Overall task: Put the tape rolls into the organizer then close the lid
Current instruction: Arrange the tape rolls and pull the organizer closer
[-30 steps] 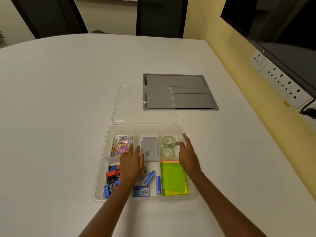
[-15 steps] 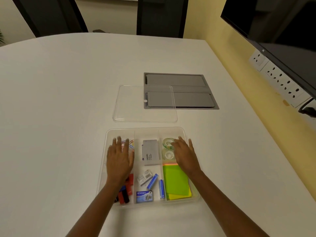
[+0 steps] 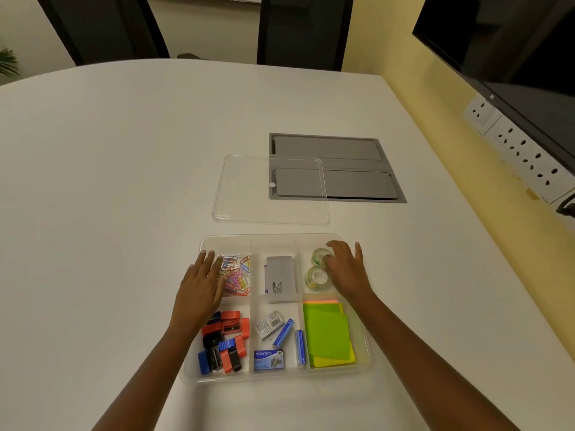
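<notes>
Tape rolls [image 3: 317, 269] beside right hand [image 3: 345, 269]

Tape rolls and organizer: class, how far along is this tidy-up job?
Done: both tape rolls lie in the organizer, in its far right compartment. In hand: nothing is gripped; the left hand and right hand hover open over the box. Left: the clear lid lies on the table behind, not yet fitted.

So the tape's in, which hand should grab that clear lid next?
Probably the right hand. It sits at the organizer's far right corner by the tape rolls, a bit nearer the lid lying flat beyond. The left hand is lower.
</notes>
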